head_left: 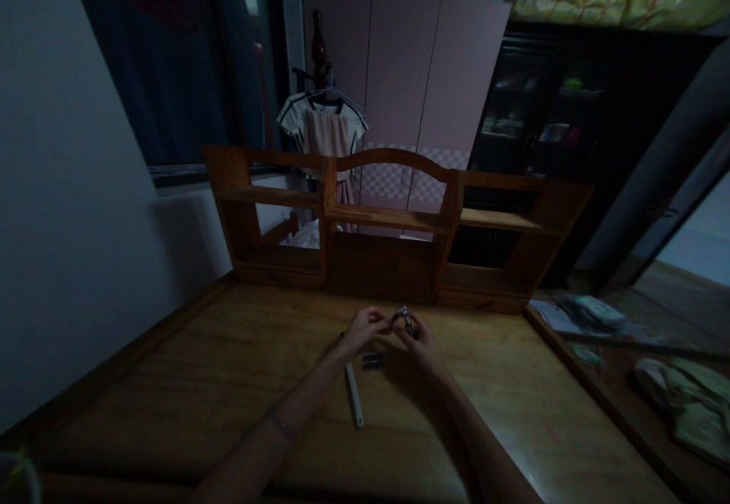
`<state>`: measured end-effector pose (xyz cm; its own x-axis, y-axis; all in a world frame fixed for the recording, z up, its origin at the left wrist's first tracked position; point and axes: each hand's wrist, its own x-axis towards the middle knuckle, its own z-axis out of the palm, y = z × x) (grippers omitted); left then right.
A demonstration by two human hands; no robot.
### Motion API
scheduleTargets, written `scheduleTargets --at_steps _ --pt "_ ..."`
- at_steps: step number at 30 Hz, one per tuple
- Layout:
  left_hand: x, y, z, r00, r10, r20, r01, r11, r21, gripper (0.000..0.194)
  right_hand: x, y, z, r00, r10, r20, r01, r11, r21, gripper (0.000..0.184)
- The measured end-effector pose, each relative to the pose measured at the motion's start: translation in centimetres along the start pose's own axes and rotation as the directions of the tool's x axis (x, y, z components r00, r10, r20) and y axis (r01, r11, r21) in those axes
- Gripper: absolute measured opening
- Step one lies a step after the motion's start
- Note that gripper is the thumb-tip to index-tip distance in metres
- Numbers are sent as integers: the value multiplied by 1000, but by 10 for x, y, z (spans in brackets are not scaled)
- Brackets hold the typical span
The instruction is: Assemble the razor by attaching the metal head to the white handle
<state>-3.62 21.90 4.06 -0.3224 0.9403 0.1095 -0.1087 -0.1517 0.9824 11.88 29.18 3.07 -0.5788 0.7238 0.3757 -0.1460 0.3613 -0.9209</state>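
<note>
My right hand (420,340) grips a small curved piece, dark with a shiny silver top (404,312), above the wooden tabletop (239,382). Its exact kind is too dim and small to make out. My left hand (363,328) is closed, with its fingertips pinched at the left end of the same piece. Below and between the hands lie short dark cylinder-like items (373,361), side by side on the wood. A long pale bar (353,394) with a hole at its near end lies under my left wrist, its far end dark and partly hidden by that hand.
A wooden shelf unit (388,219) stands along the table's far edge. At the left is a white wall (85,261). Papers and a plastic bag (590,314) lie on a lower surface to the right, with folded cloth or a bag (684,405) nearer.
</note>
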Motion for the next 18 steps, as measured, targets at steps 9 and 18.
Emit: scheduleTargets --at_steps 9,18 --pt "-4 -18 6 994 -77 81 98 945 -312 31 3 -4 -5 997 -71 24 71 997 9 33" --pt "-14 -5 5 976 -69 207 148 905 -399 35 2 -8 -4 995 98 36 -101 989 109 39"
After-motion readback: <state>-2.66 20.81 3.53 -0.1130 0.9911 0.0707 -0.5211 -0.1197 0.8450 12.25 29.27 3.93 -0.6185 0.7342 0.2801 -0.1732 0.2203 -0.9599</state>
